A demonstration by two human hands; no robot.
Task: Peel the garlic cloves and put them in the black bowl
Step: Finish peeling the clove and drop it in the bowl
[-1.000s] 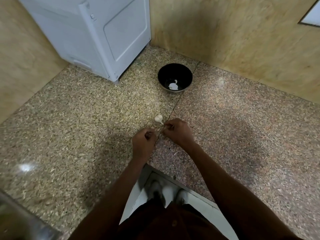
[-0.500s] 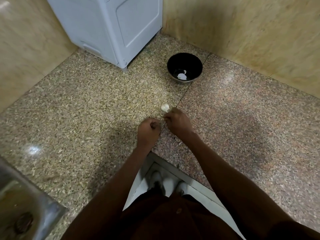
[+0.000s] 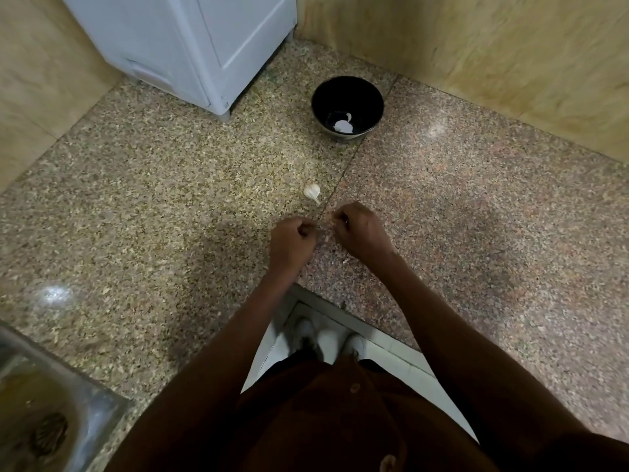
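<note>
Two hands hover close together over the speckled stone counter [image 3: 170,199], a little below the middle of the view. The left hand [image 3: 292,241] has its fingers curled into a tight grip, thumb against forefinger, but whatever it pinches is too small to make out. The right hand [image 3: 360,233], just at its 3 o'clock and not touching it, has the same curled grip, fingertips drawn in; whether it pinches a clove or a scrap of skin cannot be told.

At 12 o'clock from the left hand, near it, a white garlic bulb [image 3: 312,192] lies on the counter with its stem pointing down toward the hands, just beside the seam between two slabs. Farther along at 12 o'clock, well apart from the hands, stands the black bowl [image 3: 348,93], upright near the back wall, with a pale peeled piece of garlic [image 3: 342,126] in its bottom.

At 11 o'clock a white appliance [image 3: 190,46] sits in the corner. At 7 o'clock the edge of a steel sink [image 3: 85,413] shows with its drain.
</note>
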